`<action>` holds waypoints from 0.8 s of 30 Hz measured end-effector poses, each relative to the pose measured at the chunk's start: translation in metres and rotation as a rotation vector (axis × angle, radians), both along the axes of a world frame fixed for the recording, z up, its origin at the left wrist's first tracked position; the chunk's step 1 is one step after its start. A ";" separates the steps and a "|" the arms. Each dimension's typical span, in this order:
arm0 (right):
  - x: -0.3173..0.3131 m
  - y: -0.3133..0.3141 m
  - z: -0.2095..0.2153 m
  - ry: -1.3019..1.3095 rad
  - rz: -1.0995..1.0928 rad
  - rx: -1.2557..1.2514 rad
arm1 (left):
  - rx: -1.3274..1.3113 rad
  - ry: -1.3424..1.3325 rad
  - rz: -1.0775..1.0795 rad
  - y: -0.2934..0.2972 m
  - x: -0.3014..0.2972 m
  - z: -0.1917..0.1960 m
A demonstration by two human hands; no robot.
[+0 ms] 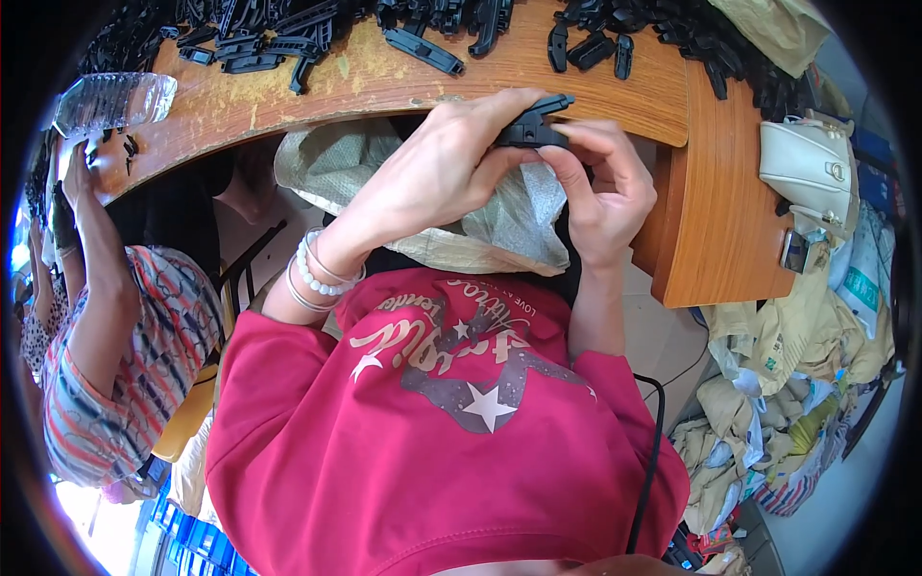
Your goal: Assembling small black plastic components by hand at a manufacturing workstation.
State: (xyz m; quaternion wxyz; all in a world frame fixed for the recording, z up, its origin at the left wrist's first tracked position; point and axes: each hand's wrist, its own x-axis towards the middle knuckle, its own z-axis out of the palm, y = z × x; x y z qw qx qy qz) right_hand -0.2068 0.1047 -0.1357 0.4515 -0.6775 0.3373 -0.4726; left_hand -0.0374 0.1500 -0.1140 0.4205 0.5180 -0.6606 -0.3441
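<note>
Black plastic clip (pixel 534 123) sits pinched between both hands just off the counter (pixel 403 72) edge, left hand (pixel 437 168) clenched around its body, right hand (pixel 600 187) fingertips gripping its end, held over the woven sack (pixel 499 226), apparently so dropped pieces land inside.

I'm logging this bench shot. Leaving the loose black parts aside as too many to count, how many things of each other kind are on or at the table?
Black clip held in both hands: 1
Clear bottle: 1
White handbag: 1
Woven sack: 1
Total: 4
</note>
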 end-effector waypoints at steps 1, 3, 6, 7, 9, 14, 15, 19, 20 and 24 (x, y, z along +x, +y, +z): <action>0.002 -0.001 0.003 -0.035 0.001 -0.032 | 0.003 -0.001 -0.001 0.000 0.001 0.001; 0.004 -0.002 0.007 -0.037 -0.038 0.066 | 0.002 0.008 -0.004 0.001 0.001 0.002; -0.002 -0.007 0.002 0.089 0.081 -0.025 | 0.132 0.023 -0.027 0.003 0.004 0.002; -0.001 -0.008 0.001 0.087 0.083 -0.024 | 0.132 0.020 -0.025 0.004 0.004 0.001; 0.000 -0.009 0.001 0.147 0.079 -0.053 | 0.041 0.016 0.015 0.006 0.005 -0.004; 0.007 -0.011 -0.012 0.065 0.099 -0.013 | 0.024 -0.034 -0.035 0.007 0.012 -0.006; 0.008 -0.013 -0.011 0.039 0.140 0.007 | 0.136 0.018 -0.074 0.008 0.015 -0.003; 0.015 -0.038 -0.004 0.247 0.034 -0.228 | 0.148 -0.078 -0.042 0.017 0.032 -0.010; 0.019 -0.050 -0.012 0.297 -0.122 -0.352 | 0.057 -0.143 -0.009 0.013 0.037 -0.009; 0.021 -0.078 -0.019 0.711 -0.214 -0.668 | -0.130 -0.488 0.238 -0.010 0.055 -0.018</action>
